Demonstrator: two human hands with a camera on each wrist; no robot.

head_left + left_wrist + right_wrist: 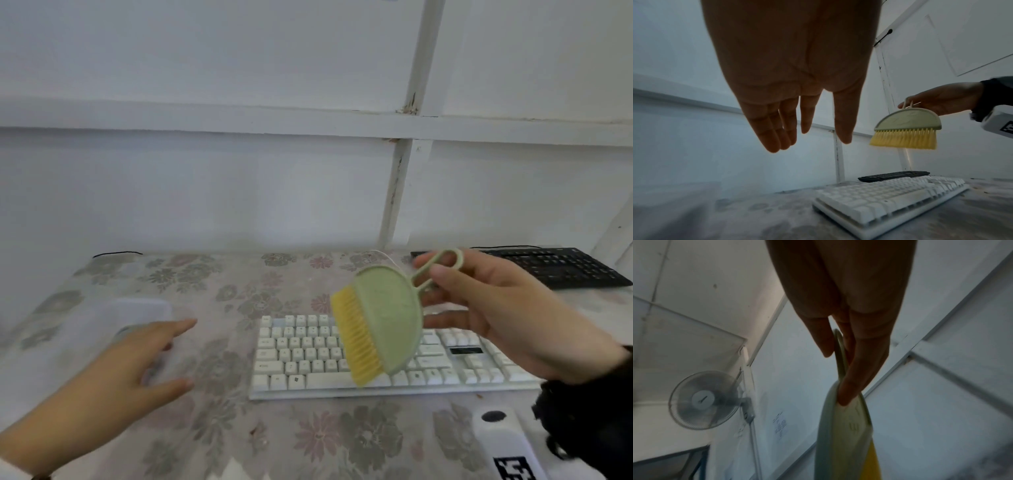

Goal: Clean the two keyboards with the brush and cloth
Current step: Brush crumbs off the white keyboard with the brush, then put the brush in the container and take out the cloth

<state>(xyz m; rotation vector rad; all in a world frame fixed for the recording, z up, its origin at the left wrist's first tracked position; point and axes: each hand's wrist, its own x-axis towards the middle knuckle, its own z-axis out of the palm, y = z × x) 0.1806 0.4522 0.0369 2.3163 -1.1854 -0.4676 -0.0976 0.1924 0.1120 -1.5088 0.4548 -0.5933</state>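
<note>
A white keyboard (301, 356) lies on the flowered table, centre right. A black keyboard (561, 269) sits at the far right back. My right hand (479, 301) pinches the looped handle of a green brush (387, 318) with yellow bristles and holds it in the air above the white keyboard, bristles turned left and down. The left wrist view shows the brush (908, 128) hanging well above the white keyboard (890, 199). My left hand (147, 356) hovers over the table left of the keyboard, fingers spread and straight, holding nothing. No cloth is plainly visible.
A pale translucent tray or lid (137, 311) lies blurred under and behind my left hand. The table's flowered cover (239, 294) runs back to a white panelled wall. A white device with a black marker (507, 448) sits on my right wrist.
</note>
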